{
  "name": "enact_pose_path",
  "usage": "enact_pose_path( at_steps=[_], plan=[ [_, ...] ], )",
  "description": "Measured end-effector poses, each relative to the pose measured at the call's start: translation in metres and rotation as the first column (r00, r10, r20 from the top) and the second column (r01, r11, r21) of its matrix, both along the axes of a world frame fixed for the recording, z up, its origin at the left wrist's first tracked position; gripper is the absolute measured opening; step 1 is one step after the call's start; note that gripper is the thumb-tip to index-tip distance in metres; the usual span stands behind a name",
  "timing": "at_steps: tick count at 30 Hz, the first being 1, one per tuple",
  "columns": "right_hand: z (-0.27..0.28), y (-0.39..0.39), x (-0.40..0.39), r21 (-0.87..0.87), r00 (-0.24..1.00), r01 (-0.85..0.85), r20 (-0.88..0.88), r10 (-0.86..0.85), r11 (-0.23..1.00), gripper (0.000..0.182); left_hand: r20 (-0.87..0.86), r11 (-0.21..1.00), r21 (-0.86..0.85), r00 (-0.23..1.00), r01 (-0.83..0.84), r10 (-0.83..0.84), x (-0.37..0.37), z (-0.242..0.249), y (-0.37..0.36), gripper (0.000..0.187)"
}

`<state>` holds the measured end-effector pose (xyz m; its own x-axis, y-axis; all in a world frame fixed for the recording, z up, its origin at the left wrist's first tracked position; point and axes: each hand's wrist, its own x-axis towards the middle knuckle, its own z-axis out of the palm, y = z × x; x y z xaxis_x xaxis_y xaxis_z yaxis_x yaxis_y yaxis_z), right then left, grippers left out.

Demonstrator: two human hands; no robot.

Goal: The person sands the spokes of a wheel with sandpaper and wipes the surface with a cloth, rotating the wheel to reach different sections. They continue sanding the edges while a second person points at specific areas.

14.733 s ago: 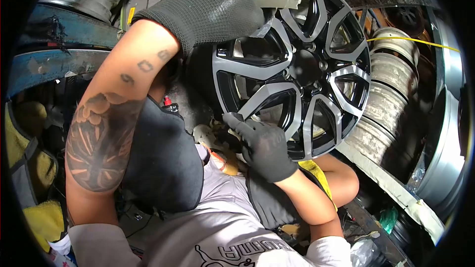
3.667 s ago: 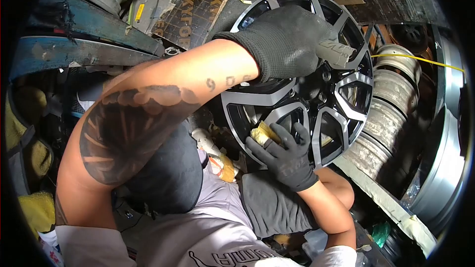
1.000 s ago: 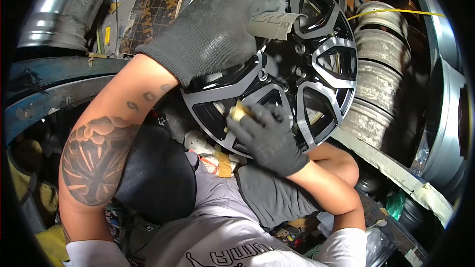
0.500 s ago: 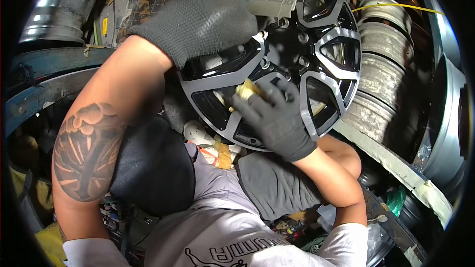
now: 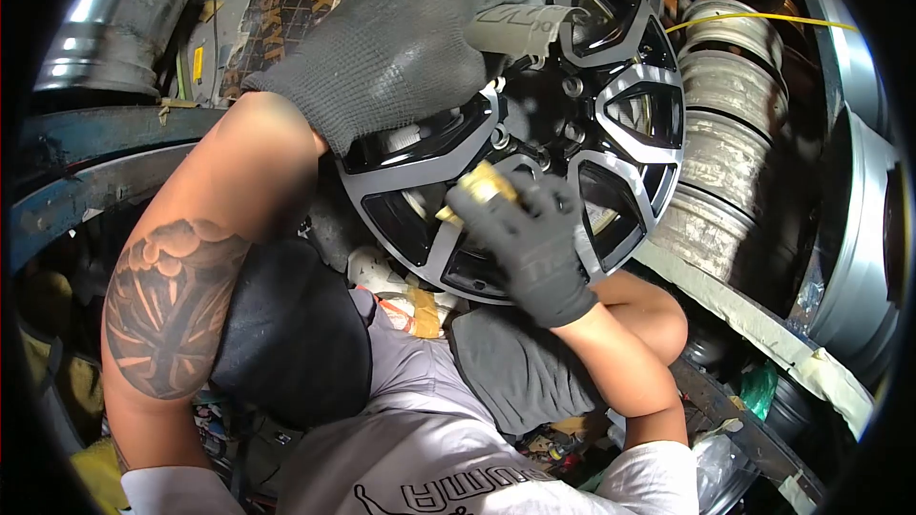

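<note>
A black alloy wheel (image 5: 596,157) with machined silver spoke faces is tilted up before me, above my knees. My left hand (image 5: 405,52), in a dark knit glove, is closed around a grey-backed printed strip (image 5: 515,29) that looks like sandpaper, over the wheel's upper left spokes. The hand covers that part of the rim. My right hand (image 5: 534,243), in a thin dark glove, pinches a small yellow pad (image 5: 489,183) against a lower spoke, left of the hub. Its fingers are bent, with the pad showing between and beyond the fingertips.
Several worn silver wheels (image 5: 730,124) are stacked on the right, beside a pale ledge (image 5: 735,296). A shiny metal barrel-shaped rim (image 5: 114,24) stands at upper left, above a blue metal beam (image 5: 105,143). A yellow cord (image 5: 754,16) crosses the upper right.
The view has shifted slightly, so the wheel sits a little lower and further left. My right hand and the yellow pad have moved slightly across the spoke, and more of the pad shows.
</note>
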<state>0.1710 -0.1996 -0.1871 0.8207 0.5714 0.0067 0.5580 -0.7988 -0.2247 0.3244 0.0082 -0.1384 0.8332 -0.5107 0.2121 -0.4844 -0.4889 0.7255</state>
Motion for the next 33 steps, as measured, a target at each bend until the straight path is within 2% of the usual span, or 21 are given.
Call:
enact_pose_path(
  at_steps=[1,2,5,8,9,10,12,15,19,22,25,28,31,33],
  plan=[
    [0.001,0.005,-0.006,-0.100,0.995,-0.067,0.063,0.074,0.993,0.053,0.069,0.999,-0.033,0.998,0.009,-0.007,0.006,-0.021,0.001,0.054],
    [-0.002,0.008,-0.012,-0.095,0.992,-0.115,0.042,0.119,0.989,0.050,0.078,1.000,-0.015,0.997,0.005,-0.004,0.006,-0.019,0.002,0.054],
    [-0.005,0.014,-0.019,-0.120,0.989,-0.111,0.088,0.122,0.987,0.051,0.132,0.999,0.030,0.991,-0.017,0.013,0.003,-0.015,0.002,0.055],
    [0.002,0.012,-0.004,-0.183,0.994,-0.073,0.073,0.087,0.980,0.048,0.061,0.999,-0.038,0.998,-0.008,0.010,0.004,-0.019,0.001,0.057],
    [0.001,0.016,-0.007,-0.181,0.988,-0.069,0.123,0.092,0.981,0.046,0.078,1.000,-0.012,0.997,-0.015,0.016,0.003,-0.016,0.001,0.056],
    [0.002,0.020,-0.012,-0.144,0.993,-0.091,0.063,0.100,0.985,0.046,0.062,1.000,-0.014,0.998,-0.003,0.004,0.004,-0.015,0.000,0.055],
    [-0.002,0.022,-0.021,-0.109,0.985,-0.124,0.108,0.136,0.986,0.047,0.030,1.000,-0.011,0.999,0.015,-0.015,0.006,-0.014,-0.001,0.052],
    [-0.003,0.011,-0.003,-0.117,0.995,-0.012,0.095,0.023,0.993,0.048,0.012,0.999,-0.031,1.000,0.007,-0.006,0.006,-0.016,-0.001,0.046],
    [-0.005,0.009,-0.001,-0.154,0.994,0.044,0.102,-0.028,0.987,0.049,-0.006,0.996,-0.068,0.998,0.059,-0.060,0.007,-0.011,0.001,0.044],
    [-0.010,0.006,-0.001,-0.166,0.997,0.068,0.059,-0.059,0.984,0.055,-0.009,0.995,-0.086,0.999,0.046,-0.047,0.007,-0.011,0.000,0.043],
    [-0.001,0.002,0.010,-0.040,0.979,0.204,0.009,-0.204,0.978,0.065,-0.049,0.995,-0.098,0.998,0.021,-0.026,0.004,-0.008,-0.002,0.042],
    [-0.010,-0.012,0.013,-0.070,0.966,0.249,-0.054,-0.253,0.966,0.072,-0.044,0.993,-0.109,0.998,0.034,-0.039,0.005,-0.009,-0.001,0.042],
    [-0.003,0.005,0.008,-0.033,0.978,0.202,-0.054,-0.203,0.979,0.070,-0.054,0.997,-0.059,0.997,0.047,-0.050,0.007,-0.007,0.001,0.042],
    [-0.008,0.001,0.008,-0.017,0.987,0.159,-0.028,-0.160,0.987,0.068,-0.053,0.994,-0.098,0.998,0.039,-0.045,0.006,-0.004,0.000,0.041]
  ],
)
